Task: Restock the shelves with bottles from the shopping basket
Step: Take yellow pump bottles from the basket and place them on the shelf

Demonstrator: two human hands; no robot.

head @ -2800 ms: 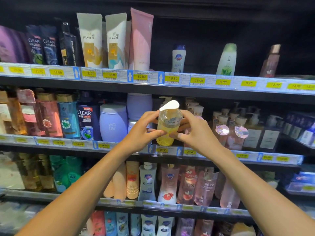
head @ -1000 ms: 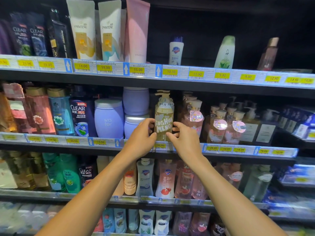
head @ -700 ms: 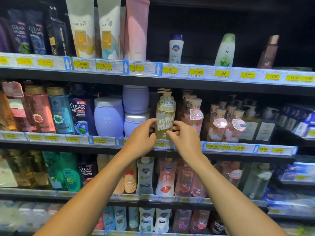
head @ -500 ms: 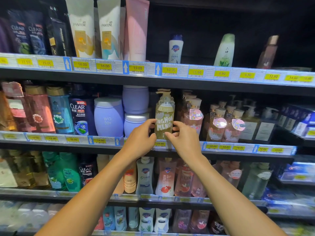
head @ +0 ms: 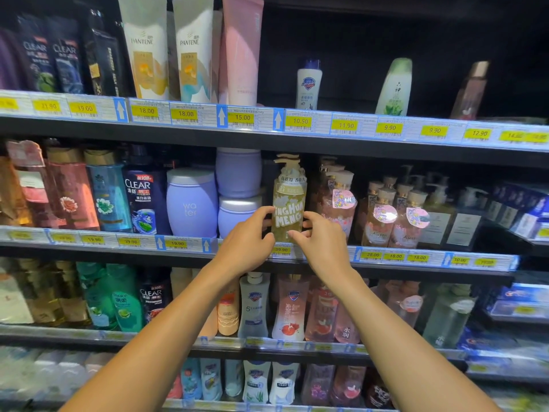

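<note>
A tall yellow-gold pump bottle [head: 288, 197] with white lettering stands upright on the second shelf [head: 386, 264], between purple jars and pink pump bottles. My left hand [head: 248, 242] holds its lower left side, fingers curled round the body. My right hand [head: 319, 242] grips the lower right side, thumb and fingertips on the label. The shopping basket is out of view.
Two stacked purple jars [head: 237, 191] stand just left of the bottle; pink pump bottles [head: 340, 203] crowd its right. The top shelf holds tubes and a few single bottles [head: 309, 84] with dark gaps between them. Lower shelves are packed with bottles.
2.8 s ago both hands held the bottle up with its base toward me. It has since been turned upright and set on the second shelf; over the last second the hands barely shift.
</note>
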